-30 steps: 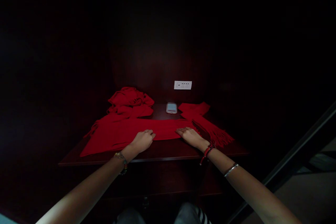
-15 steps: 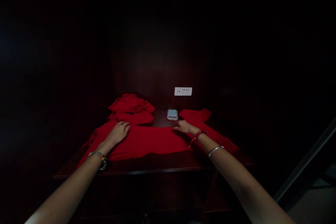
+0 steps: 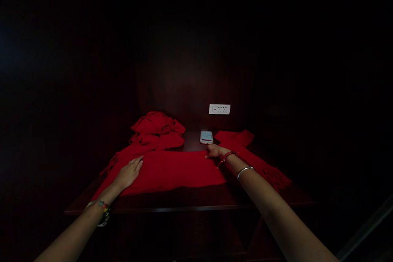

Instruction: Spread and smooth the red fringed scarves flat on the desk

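Observation:
A red fringed scarf lies spread along the dark wooden desk. My left hand rests flat on its left part, fingers stretched out and gripping nothing. At the far edge, right of the middle, my right hand has its fingers curled down on the scarf; the fingertips are partly hidden. Just beyond that hand is a phone with a lit screen.
Bunched red cloth is heaped at the back left. A folded red piece lies back right, with fringe below it. A white socket plate sits on the back wall. The desk's front edge runs across below.
My left hand has moved back toward me and left, over the scarf. My right hand stays near the far edge, its fingers now more curled. The view has shifted slightly.

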The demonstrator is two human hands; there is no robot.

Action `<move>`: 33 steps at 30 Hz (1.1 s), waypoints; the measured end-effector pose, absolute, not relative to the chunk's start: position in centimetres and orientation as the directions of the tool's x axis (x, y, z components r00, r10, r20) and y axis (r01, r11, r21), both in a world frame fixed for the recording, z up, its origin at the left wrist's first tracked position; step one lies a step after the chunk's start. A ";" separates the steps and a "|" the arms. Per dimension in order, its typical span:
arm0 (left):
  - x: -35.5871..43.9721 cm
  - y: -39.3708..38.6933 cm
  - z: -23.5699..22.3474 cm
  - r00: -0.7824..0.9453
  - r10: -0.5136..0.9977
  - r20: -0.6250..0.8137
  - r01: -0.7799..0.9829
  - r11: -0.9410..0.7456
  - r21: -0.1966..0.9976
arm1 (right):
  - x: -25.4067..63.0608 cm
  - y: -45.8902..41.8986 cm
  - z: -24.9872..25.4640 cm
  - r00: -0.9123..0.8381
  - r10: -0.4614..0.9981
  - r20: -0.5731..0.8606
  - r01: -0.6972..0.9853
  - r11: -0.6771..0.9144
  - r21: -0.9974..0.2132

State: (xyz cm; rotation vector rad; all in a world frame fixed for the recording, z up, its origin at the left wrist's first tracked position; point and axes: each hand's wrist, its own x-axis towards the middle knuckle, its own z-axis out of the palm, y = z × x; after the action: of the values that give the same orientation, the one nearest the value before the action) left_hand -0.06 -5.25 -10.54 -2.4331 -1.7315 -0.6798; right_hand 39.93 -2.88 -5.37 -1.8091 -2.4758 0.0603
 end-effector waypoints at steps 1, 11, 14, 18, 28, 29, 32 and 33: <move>-0.1 -5.3 -10.5 0.263 0.882 0.392 0.913 -0.359 0.196 | 40.1 -3.1 -5.4 -0.291 0.956 0.041 0.951 0.294 -0.099; -0.7 -4.8 -10.2 0.281 0.887 0.367 0.920 -0.358 0.160 | 41.9 -6.2 -4.4 -0.218 0.955 0.204 0.801 0.294 -0.521; -0.8 -4.6 -10.2 0.312 0.881 0.355 0.912 -0.383 0.147 | 42.5 -7.5 -2.7 -0.217 0.947 0.236 0.553 0.319 -0.770; -0.3 -4.6 -9.9 0.365 0.863 0.349 0.891 -0.432 0.137 | 43.9 -8.8 -0.9 -0.227 0.961 0.157 0.494 0.253 -0.832; 0.4 -5.4 -9.3 0.328 0.883 0.336 0.915 -0.385 0.120 | 43.8 -8.2 -6.1 -0.083 0.994 0.074 0.968 0.098 -0.232; 0.4 -5.4 -9.3 0.324 0.887 0.329 0.919 -0.378 0.114 | 43.7 -8.1 -6.7 -0.061 0.995 0.078 0.969 0.078 -0.235; 0.4 -5.5 -9.0 0.324 0.897 0.300 0.925 -0.366 0.097 | 43.5 -7.7 -7.7 -0.001 0.995 0.103 0.959 0.030 -0.283; 0.4 -5.4 -9.0 0.324 0.900 0.290 0.927 -0.364 0.093 | 43.4 -7.5 -7.8 0.013 0.994 0.112 0.950 0.022 -0.311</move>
State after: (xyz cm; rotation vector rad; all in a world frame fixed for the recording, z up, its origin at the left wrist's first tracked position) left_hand 0.41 -5.45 -8.97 -2.4818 -1.7173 -0.4508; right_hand 43.43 -7.52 -7.81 -1.9963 -2.0058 0.2064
